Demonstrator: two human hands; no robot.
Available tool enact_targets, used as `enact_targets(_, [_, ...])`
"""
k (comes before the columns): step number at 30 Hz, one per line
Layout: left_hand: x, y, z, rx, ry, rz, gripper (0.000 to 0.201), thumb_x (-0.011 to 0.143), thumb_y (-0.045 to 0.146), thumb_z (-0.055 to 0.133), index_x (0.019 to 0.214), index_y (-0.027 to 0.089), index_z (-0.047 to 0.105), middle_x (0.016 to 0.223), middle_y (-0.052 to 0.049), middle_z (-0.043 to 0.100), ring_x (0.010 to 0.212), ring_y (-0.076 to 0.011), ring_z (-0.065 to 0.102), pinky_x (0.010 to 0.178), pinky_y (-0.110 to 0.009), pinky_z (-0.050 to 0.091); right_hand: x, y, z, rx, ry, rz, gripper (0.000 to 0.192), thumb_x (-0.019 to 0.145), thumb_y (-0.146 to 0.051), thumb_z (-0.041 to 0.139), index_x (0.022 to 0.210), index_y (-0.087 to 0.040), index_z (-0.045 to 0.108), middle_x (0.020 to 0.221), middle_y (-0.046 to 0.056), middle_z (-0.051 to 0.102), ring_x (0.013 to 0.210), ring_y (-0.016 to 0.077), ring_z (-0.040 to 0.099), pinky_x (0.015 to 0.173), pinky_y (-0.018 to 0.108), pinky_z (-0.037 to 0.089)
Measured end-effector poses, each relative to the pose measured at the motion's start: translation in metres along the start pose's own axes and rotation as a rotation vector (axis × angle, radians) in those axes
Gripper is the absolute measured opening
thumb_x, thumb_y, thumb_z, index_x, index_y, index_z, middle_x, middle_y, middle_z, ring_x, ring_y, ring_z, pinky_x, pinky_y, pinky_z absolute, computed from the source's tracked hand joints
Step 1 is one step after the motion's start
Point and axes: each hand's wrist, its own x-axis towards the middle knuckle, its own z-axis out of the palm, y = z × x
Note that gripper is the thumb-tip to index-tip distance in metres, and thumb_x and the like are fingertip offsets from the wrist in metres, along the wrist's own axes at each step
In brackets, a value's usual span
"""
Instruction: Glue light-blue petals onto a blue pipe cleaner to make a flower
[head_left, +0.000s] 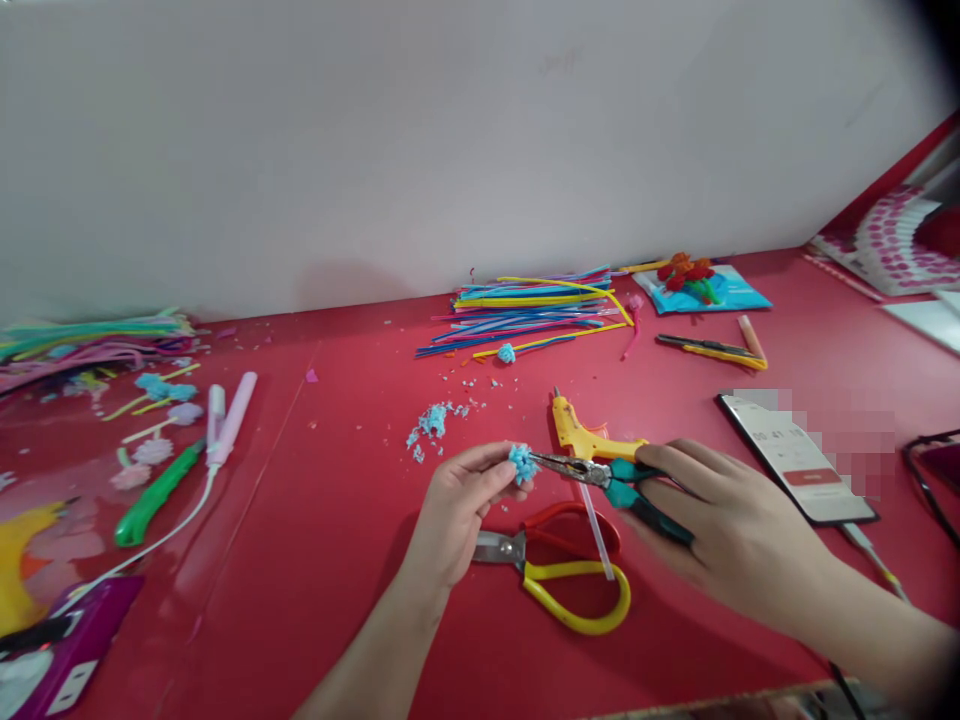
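Note:
Between the thumb and fingers of my left hand (469,500) is a small light-blue pipe-cleaner flower (523,464). My right hand (724,525) is wrapped round the teal and black handles of needle-nose pliers (600,473). The tips of the pliers touch the right side of the flower; whether they grip a piece of it I cannot tell. Under my hands lie scissors (577,630) with one red and one yellow handle loop. A yellow glue gun (574,430) with a clear glue stick (598,535) lies just behind the pliers.
Light-blue fluff clippings (433,420) lie beyond my left hand. A bundle of coloured pipe cleaners (525,305) rests near the wall. At right are a phone (799,455) and a craft knife (712,350); at left, a green-handled tool (157,495) and a corded pink tool (236,415).

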Motion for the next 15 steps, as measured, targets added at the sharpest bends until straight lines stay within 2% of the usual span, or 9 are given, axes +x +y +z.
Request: enact_targets(15, [0.0006, -0.0015, -0.0025, 0.032, -0.004, -0.022, 0.017, 0.07, 0.02, 0.07, 0.085, 0.013, 0.071, 0.068, -0.005, 0.071, 0.059, -0.0136, 0.064, 0.06, -0.023, 0.05, 0.0028, -0.0015, 0.002, -0.085, 0.007, -0.054, 0.023, 0.088, -0.024, 0.045, 0.075, -0.018, 0.063, 0.092, 0.01, 0.062, 0.08, 0.0218, 0.054, 0.065, 0.034, 0.044])
